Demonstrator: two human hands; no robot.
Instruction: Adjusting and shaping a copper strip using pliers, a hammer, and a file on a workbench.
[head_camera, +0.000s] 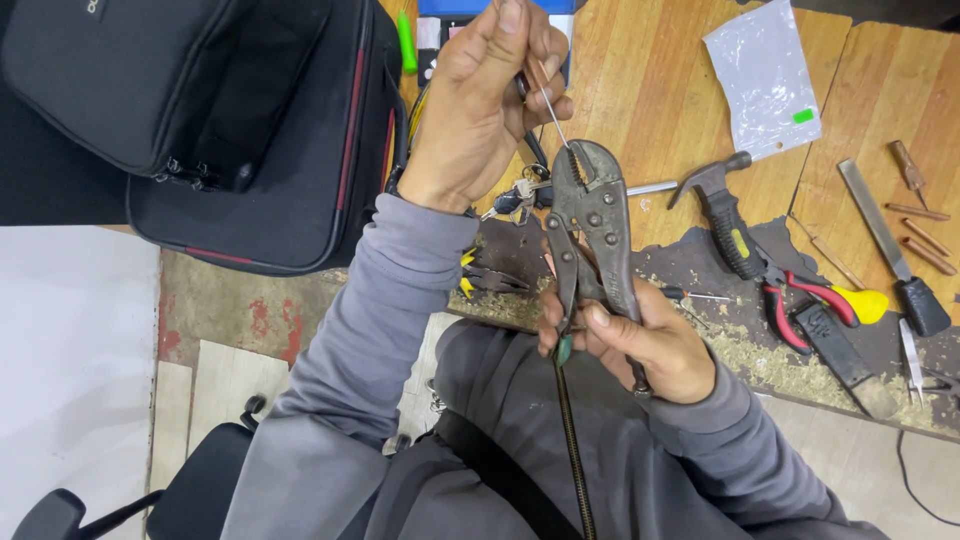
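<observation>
We have our right hand (640, 345) wrapped around the handles of the locking pliers (592, 225), whose toothed tip points away from us above the bench (650, 110). Our left hand (480, 100) pinches a thin wire (552, 112) between thumb and fingers, and its lower end meets the pliers' tip. The pliers look heavy, stiff and a little greasy, so we judge the handles the right place to grip; the wire looks light and springy, likely to bend, best pinched close to the tip. A hammer (725, 215), red-handled cutters (800, 300), a file (885, 240) and a black bag (250, 130) lie nearby.
</observation>
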